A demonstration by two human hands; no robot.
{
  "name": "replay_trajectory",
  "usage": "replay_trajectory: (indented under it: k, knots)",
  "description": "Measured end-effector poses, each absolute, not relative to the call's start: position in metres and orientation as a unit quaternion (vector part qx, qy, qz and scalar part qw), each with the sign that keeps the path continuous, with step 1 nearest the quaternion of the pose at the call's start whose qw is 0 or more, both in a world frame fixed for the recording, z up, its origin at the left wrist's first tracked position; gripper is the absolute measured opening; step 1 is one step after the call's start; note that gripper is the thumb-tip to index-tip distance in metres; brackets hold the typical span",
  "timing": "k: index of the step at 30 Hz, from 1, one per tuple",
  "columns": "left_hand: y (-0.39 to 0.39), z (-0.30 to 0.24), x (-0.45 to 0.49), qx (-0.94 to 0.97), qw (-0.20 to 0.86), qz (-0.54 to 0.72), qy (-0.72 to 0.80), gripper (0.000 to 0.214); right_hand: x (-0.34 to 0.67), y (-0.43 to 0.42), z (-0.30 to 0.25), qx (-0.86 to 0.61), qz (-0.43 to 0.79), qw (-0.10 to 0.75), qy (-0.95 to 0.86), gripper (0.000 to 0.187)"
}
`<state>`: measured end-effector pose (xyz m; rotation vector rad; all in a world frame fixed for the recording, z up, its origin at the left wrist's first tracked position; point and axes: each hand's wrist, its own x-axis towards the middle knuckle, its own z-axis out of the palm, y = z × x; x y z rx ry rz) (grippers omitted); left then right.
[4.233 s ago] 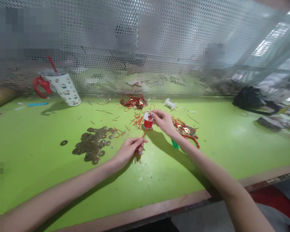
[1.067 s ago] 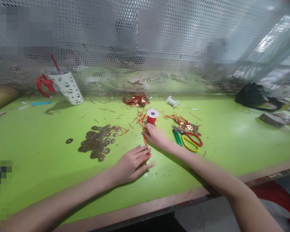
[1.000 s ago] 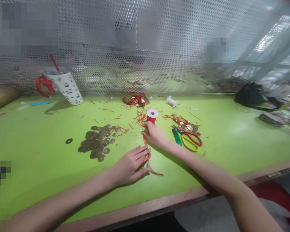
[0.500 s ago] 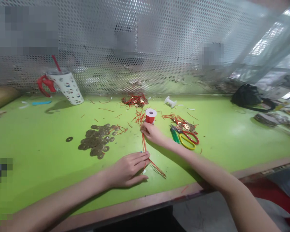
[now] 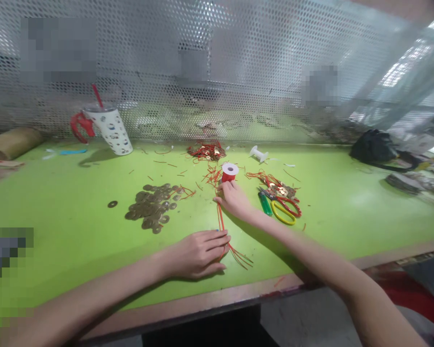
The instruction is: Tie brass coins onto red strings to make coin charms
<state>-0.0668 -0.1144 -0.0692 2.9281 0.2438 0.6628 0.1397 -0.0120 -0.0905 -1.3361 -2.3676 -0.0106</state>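
Observation:
My left hand (image 5: 204, 253) lies flat on the green table, fingers stretched out, pressing over red cords (image 5: 221, 217). The loose cord ends (image 5: 240, 256) fan out to the right of its fingertips. Farther up the cords, my right hand (image 5: 236, 198) rests beside a white-flanged spool of red cord (image 5: 229, 173), its thumb apart from its fingers. Part of the spool is hidden behind those fingers. Left of the hands lies a heap of dark round coins with holes (image 5: 152, 207). Scissors (image 5: 284, 209) with red and yellow handles lie right of my right hand, next to a green-handled tool (image 5: 264, 203).
Coins tied with red cord lie in one pile (image 5: 208, 150) at the back and another (image 5: 277, 185) at the right. A white empty spool (image 5: 258, 154) is near the mesh screen (image 5: 159, 72). A tumbler with straw (image 5: 112, 130) stands back left; a black bag (image 5: 372, 147) sits back right.
My right hand's thumb and fingers have parted from a pinch on the cord near the spool. My left hand stays flat on the cords, whose ends have spread. The view has shifted slightly.

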Motion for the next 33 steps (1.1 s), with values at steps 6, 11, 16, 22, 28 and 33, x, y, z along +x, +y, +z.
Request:
replay_trajectory:
  k: [6,11,16,22,28,33]
  knots:
    - [-0.118,-0.067,-0.069,0.967,0.087,0.226,0.080,0.047,0.136,0.004,-0.070,-0.468,0.175,0.222,-0.837,0.003]
    - [-0.117,-0.067,-0.071,0.956,0.143,0.226,0.117,0.055,0.089,0.009,-0.063,-0.358,0.164,0.257,-0.883,0.005]
    - [-0.117,-0.067,-0.071,0.954,0.134,0.234,0.135,0.047,0.045,0.019,-0.070,-0.324,0.127,0.236,-0.907,0.014]
    - [-0.116,-0.068,-0.071,0.944,0.150,0.253,0.151,0.041,0.038,0.034,-0.066,-0.395,0.168,0.202,-0.880,0.014]
    - [-0.113,-0.063,-0.071,0.917,0.169,0.309,0.190,0.027,0.033,0.052,-0.056,-0.373,0.258,0.144,-0.880,0.012]
    - [-0.084,-0.060,-0.091,0.870,0.078,0.405,0.268,0.019,0.033,0.051,-0.057,-0.356,0.308,0.152,-0.869,0.004]
